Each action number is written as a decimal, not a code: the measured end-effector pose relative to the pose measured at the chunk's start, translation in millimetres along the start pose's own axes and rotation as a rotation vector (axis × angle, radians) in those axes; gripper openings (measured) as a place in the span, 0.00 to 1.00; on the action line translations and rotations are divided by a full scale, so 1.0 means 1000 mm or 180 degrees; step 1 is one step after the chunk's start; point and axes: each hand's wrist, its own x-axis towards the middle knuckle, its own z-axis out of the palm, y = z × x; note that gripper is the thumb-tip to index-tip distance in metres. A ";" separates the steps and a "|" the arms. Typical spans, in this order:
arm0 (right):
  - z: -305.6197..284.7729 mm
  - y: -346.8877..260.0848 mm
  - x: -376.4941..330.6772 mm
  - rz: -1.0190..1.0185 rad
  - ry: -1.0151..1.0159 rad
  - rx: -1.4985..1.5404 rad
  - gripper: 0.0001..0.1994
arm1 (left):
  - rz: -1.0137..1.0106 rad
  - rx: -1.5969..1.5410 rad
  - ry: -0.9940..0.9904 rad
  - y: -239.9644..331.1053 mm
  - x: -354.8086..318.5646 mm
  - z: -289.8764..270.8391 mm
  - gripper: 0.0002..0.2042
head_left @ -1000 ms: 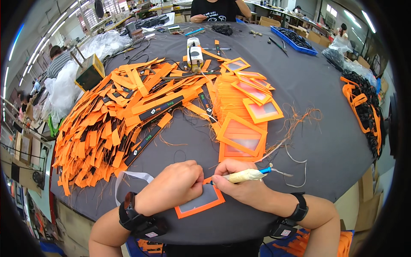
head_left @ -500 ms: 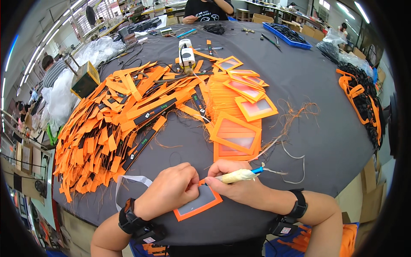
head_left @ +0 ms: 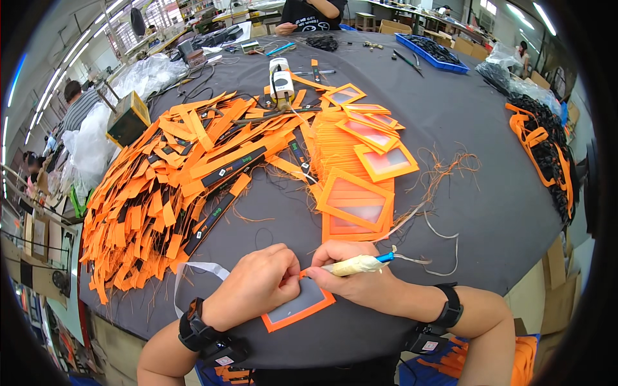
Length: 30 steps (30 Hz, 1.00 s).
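Close to the near table edge lies an orange-framed piece with a clear, greyish window. My left hand, its fingers curled and pressed together, grips the piece's upper edge; the fingertips are partly hidden. Pinched in my right hand is a pen-shaped tool with a cream wrapped grip, a blue end and a thin cord trailing off it. Its tip points left at the frame's upper edge, beside my left fingers. Just beyond my hands, a fanned stack of similar orange-framed pieces runs away across the table.
Left of the stack spreads a big heap of orange and black strips. A white bottle-like container stands behind it. Loose orange threads lie to the right, black and orange straps at the right edge. Across the table is another person.
Very little differs. The tool and my right fingers have shifted slightly left along the frame's upper edge. My left hand holds its place.
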 end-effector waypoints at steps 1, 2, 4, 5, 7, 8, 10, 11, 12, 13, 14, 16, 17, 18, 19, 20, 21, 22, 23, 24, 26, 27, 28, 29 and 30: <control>0.000 0.000 0.000 0.0003 -0.0002 -0.0033 0.08 | -0.0015 -0.0012 -0.0007 0.000 0.000 0.000 0.05; 0.000 0.000 0.000 0.0005 -0.0003 -0.0065 0.08 | -0.0029 -0.0023 -0.0014 0.000 0.000 -0.001 0.05; 0.000 0.000 0.000 0.0011 -0.0006 -0.0034 0.08 | -0.0052 -0.0039 -0.0026 0.000 0.000 -0.001 0.05; 0.000 0.001 0.000 0.0015 -0.0006 -0.0018 0.08 | -0.0060 -0.0043 -0.0030 0.000 0.000 -0.001 0.05; 0.000 0.001 0.000 0.0001 -0.0002 -0.0001 0.08 | -0.0074 -0.0047 -0.0042 0.000 0.000 -0.001 0.05; 0.000 0.002 0.000 -0.0005 0.0000 0.0008 0.08 | -0.0080 -0.0048 -0.0049 -0.001 0.000 -0.001 0.05; 0.000 0.003 0.001 -0.0058 -0.0026 -0.0029 0.08 | -0.0092 -0.0055 -0.0062 -0.001 -0.001 -0.002 0.05; 0.000 0.004 0.001 -0.0085 -0.0041 -0.0047 0.08 | -0.0099 -0.0061 -0.0069 -0.001 -0.001 -0.002 0.05; 0.001 0.003 0.001 -0.0118 -0.0052 -0.0080 0.08 | -0.0106 -0.0068 -0.0075 -0.001 -0.001 -0.003 0.05; 0.001 0.003 0.001 -0.0152 -0.0061 -0.0113 0.08 | -0.0098 -0.0071 -0.0076 -0.001 -0.001 -0.003 0.05; 0.001 0.003 0.001 -0.0187 -0.0070 -0.0145 0.08 | -0.0091 -0.0073 -0.0077 -0.001 -0.001 -0.003 0.05; 0.001 0.003 0.001 -0.0213 -0.0070 -0.0203 0.08 | -0.0085 -0.0086 -0.0078 -0.001 -0.001 -0.003 0.05; 0.001 0.003 0.001 -0.0226 -0.0070 -0.0233 0.08 | -0.0086 -0.0096 -0.0079 -0.001 -0.001 -0.003 0.05; 0.001 0.003 0.001 -0.0218 -0.0075 -0.0226 0.08 | -0.0086 -0.0106 -0.0081 -0.001 -0.001 -0.003 0.05; 0.001 0.002 0.000 -0.0205 -0.0078 -0.0218 0.08 | -0.0073 -0.0106 -0.0091 -0.002 -0.001 -0.003 0.05; 0.001 0.002 0.000 -0.0193 -0.0079 -0.0211 0.08 | -0.0059 -0.0106 -0.0102 -0.002 -0.001 -0.004 0.05; 0.001 0.002 0.000 -0.0177 -0.0076 -0.0203 0.08 | -0.0042 -0.0106 -0.0113 -0.002 0.000 -0.004 0.05; 0.001 0.002 0.000 -0.0166 -0.0085 -0.0189 0.09 | -0.0055 -0.0113 -0.0127 -0.002 -0.001 -0.004 0.05; 0.001 0.002 0.001 -0.0155 -0.0093 -0.0176 0.09 | -0.0067 -0.0120 -0.0141 -0.002 -0.001 -0.005 0.05; 0.001 0.002 0.001 -0.0147 -0.0096 -0.0173 0.09 | -0.0078 -0.0128 -0.0156 -0.002 -0.001 -0.006 0.05; 0.001 0.001 0.001 -0.0133 -0.0096 -0.0174 0.08 | -0.0064 -0.0156 -0.0153 -0.003 -0.002 -0.006 0.05; 0.001 0.001 0.001 -0.0133 -0.0096 -0.0168 0.08 | -0.0058 -0.0169 -0.0150 -0.003 -0.003 -0.007 0.05; 0.001 0.001 0.001 -0.0131 -0.0091 -0.0163 0.08 | -0.0054 -0.0175 -0.0170 -0.003 -0.003 -0.007 0.05; 0.002 0.001 0.001 -0.0128 -0.0087 -0.0158 0.08 | -0.0052 -0.0180 -0.0189 -0.002 -0.002 -0.009 0.05; 0.002 0.002 0.001 -0.0180 -0.0097 -0.0183 0.08 | -0.0051 -0.0186 -0.0207 -0.002 -0.002 -0.010 0.04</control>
